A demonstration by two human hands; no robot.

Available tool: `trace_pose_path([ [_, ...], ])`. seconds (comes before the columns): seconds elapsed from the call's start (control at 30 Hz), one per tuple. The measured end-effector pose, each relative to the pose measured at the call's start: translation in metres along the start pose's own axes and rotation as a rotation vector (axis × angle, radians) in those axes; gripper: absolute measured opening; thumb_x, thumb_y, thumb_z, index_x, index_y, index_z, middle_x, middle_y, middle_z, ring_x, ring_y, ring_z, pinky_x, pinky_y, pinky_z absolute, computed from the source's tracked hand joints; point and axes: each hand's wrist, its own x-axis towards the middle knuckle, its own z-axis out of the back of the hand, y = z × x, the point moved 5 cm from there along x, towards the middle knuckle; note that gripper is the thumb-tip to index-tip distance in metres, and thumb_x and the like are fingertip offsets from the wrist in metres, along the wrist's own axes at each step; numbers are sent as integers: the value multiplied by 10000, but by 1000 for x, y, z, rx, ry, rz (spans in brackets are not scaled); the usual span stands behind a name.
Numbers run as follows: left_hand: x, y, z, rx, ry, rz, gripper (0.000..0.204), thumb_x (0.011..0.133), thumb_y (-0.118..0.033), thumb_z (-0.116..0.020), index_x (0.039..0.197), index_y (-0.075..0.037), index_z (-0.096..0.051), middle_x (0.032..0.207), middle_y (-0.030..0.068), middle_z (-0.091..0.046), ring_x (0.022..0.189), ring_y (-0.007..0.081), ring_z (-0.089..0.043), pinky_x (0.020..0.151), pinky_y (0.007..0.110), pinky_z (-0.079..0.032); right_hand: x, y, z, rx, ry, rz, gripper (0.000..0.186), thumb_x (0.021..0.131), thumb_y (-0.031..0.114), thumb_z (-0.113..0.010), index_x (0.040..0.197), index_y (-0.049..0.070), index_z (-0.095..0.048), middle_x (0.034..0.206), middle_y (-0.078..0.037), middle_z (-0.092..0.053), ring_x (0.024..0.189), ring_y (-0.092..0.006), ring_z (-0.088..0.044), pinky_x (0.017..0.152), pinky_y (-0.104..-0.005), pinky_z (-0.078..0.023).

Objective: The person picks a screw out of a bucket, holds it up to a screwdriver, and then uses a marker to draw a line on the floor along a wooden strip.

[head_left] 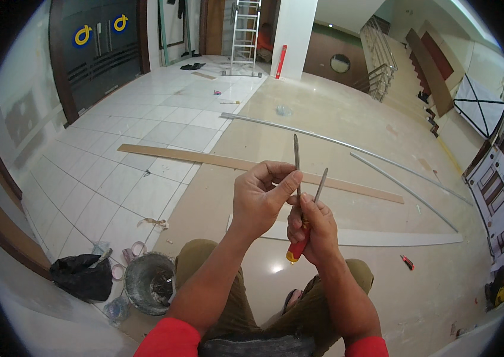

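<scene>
Beige floor (377, 288) (white tiles (106, 172) leftward) spreads beneath a red-handled screwdriver (297, 249).

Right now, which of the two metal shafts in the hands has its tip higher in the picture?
The left shaft, pinched by the left hand. The right shaft, rising from the right hand that grips a red handle, has a clearly lower tip.

We note red sleeves (171, 339), plain, ending about the elbows. Left hand (259, 195) and right hand (317, 227) bare, forearms (209, 285) likewise. Trousers (235, 315) olive-brown, creased over the thighs. At the waist we log a dark, creased piece (258, 347), kind unclear. Dark strap (289, 296) across one foot (294, 299), footwear otherwise mostly hidden from us.
</scene>
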Motion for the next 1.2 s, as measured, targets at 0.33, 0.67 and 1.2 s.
trace_pose_path([
  [0.33,-1,-1,0,0,2,21,187,924,-115,-757,1012,37,-694,849,63,-707,752,83,-655,652,220,-543,1,-1,1,8,13,5,328,1061,320,-544,1076,20,-677,594,-2,-504,459,-86,-430,452,-252,-361],
  [0.67,-1,-1,-3,12,-11,24,178,916,-112,-771,999,27,-698,850,63,-714,753,85,-659,694,232,-538,-1,1,2,23,2,-13,326,1066,326,-537,1050,31,-674,602,-8,-513,457,-82,-422,450,-248,-360],
  [1.2,15,27,-15,77,7,-53,374,921,-231,-718,1140,71,-690,1009,142,-731,932,174,-684,830,317,-562,7,11,32,-225,-58,75,333,1053,384,-542,1049,66,-640,623,41,-471,458,-69,-418,411,-241,-329],
])
